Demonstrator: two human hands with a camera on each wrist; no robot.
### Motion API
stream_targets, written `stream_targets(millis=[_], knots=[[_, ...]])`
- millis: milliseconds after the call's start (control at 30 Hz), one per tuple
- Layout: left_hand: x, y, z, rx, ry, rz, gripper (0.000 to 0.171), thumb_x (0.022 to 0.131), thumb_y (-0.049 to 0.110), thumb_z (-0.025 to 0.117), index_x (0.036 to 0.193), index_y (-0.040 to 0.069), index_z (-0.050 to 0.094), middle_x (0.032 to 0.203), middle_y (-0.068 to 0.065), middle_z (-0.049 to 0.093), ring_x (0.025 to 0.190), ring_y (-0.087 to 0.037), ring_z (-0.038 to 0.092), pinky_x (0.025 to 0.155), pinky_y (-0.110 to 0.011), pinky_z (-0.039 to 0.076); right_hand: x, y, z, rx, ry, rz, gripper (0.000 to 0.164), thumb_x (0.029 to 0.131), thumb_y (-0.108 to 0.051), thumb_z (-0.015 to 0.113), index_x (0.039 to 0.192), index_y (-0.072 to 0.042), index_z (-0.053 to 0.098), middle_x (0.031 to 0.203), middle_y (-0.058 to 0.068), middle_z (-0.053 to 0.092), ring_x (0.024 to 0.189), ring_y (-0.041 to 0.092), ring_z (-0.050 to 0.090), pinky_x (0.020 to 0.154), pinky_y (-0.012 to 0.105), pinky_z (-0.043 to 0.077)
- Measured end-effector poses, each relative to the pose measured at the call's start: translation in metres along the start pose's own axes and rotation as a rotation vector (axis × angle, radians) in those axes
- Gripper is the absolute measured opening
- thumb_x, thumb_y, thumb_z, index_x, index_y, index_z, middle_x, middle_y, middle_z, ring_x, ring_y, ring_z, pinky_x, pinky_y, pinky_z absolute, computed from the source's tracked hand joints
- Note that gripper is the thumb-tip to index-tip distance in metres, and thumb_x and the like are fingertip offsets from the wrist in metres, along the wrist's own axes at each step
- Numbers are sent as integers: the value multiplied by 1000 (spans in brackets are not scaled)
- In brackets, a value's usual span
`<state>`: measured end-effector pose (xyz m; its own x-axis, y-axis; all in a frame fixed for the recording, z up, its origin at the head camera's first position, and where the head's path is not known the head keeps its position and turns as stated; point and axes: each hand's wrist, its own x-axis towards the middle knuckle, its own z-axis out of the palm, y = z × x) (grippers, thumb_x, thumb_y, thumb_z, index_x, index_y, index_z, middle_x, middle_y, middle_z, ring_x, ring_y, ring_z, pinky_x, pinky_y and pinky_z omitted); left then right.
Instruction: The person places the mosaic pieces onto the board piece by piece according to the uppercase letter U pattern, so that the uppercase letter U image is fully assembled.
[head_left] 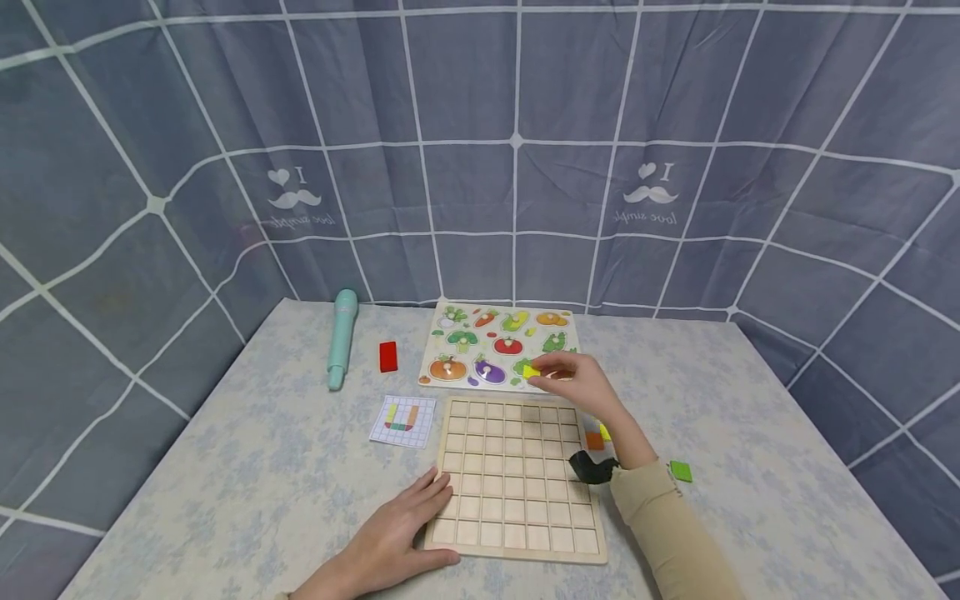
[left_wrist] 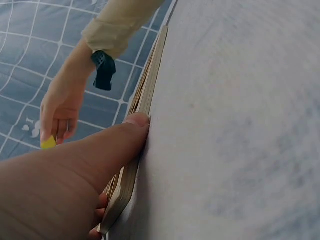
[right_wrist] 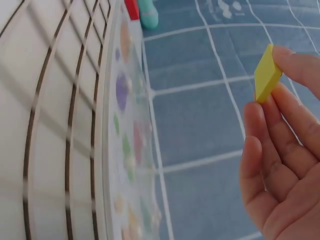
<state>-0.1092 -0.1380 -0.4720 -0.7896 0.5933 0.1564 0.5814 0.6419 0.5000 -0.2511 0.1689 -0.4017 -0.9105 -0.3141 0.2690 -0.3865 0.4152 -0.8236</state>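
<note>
A: Doing what with the right hand (head_left: 573, 379)?
B: Pinching a yellow tile (right_wrist: 268, 75) between thumb and fingertips, holding it above the worktop (head_left: 285, 467) toward the far edge, probably gripping by the rim for leaving the broad face free.
A: And with the left hand (head_left: 397, 527)?
B: Resting, fingers nearly straight, at the near left corner of the grid board (head_left: 517, 479), likely steadying it roughly midway between the worktop's left and right edges.

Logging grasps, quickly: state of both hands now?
Left hand: open, touching the pale wooden grid board.
Right hand: closed, pinching a flat yellow four-sided tile.
</note>
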Motion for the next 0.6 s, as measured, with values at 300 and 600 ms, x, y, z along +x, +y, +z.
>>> stream_targets(millis=[300,600], knots=[[0,-1,1,21,-8,-3,78,85,59,55,136,0,48,147,-11,37,137,-29,27,99,-47,38,16,-3,47,9,-115,-29,31,83,-23,73,108,-5,69,101,3,67,90,16,61,79,30,50],[1,1,0,29,-20,-14,80,85,61,54,137,0,47,147,-10,37,138,-29,27,100,-46,37,26,-1,73,-81,-332,2,24,82,-23,74,102,-10,70,94,-2,67,82,11,60,73,28,50]])
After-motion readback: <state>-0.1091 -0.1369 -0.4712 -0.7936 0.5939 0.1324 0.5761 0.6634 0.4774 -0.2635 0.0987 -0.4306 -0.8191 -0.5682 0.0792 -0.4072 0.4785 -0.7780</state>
